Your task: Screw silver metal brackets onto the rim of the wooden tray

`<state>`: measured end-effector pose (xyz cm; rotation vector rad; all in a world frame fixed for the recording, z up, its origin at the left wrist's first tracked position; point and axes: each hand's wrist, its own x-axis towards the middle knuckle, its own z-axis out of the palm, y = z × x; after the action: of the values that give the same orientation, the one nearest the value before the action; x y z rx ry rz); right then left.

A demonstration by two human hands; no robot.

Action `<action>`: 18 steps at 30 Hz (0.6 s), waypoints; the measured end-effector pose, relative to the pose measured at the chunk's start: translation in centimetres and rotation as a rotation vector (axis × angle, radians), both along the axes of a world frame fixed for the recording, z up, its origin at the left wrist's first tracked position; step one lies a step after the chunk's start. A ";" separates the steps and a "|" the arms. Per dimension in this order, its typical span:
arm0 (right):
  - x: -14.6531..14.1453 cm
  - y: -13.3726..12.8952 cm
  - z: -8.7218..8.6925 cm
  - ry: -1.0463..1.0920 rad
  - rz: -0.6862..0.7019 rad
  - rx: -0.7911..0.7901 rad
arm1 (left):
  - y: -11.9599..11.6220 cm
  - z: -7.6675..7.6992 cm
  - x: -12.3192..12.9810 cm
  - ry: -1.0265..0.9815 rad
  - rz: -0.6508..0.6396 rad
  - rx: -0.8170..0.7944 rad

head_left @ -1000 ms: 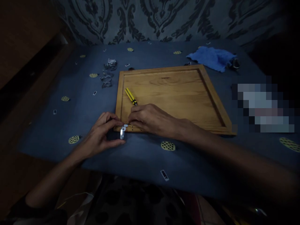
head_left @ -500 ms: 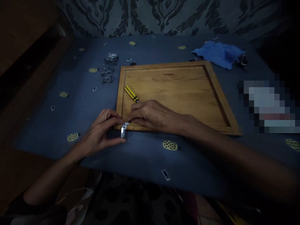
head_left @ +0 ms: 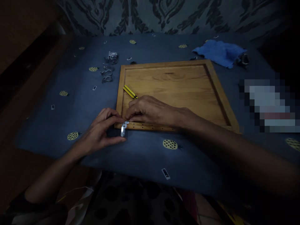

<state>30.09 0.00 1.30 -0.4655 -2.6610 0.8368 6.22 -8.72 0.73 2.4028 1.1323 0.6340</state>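
Note:
My left hand (head_left: 99, 129) is closed around a curved silver metal hinge (head_left: 123, 129), its fingers and thumb on either side. The hinge sits at the near left corner of a framed wooden panel (head_left: 178, 84) that lies flat, with a row of small holes along its near edge. Just right of the hinge, my right hand (head_left: 147, 109) reaches over the panel in a pinch at the hinge's top plate. Whatever is in that pinch is hidden by the fingers. Behind the right hand lies a screwdriver with a yellow and black handle (head_left: 129, 91), its tip covered.
More metal hinges (head_left: 107, 75) lie on the blue patterned cloth (head_left: 77, 115) beyond the panel's left side. A blue rag (head_left: 219, 51) is at the back right, with a dark object (head_left: 243, 59) beside it. A blurred-out object (head_left: 269, 104) is at the right.
My right hand has shifted slightly left and away from me, its fingers still by the hinge. The screwdriver has moved slightly left. My left hand keeps its hold.

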 end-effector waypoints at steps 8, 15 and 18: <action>-0.2 -0.7 0.2 -0.032 -0.042 -0.021 | 0.0 0.0 0.0 0.013 -0.017 0.014; 0.2 -1.5 0.5 0.005 -0.166 0.003 | -0.1 -0.1 0.0 -0.012 -0.001 0.006; 0.3 -2.0 0.8 0.082 -0.175 -0.083 | -0.1 -0.2 -0.1 -0.005 -0.003 0.006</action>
<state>30.36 -1.97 2.12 -0.6592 -2.4759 0.8950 6.14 -8.81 0.55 2.4061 1.1261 0.6432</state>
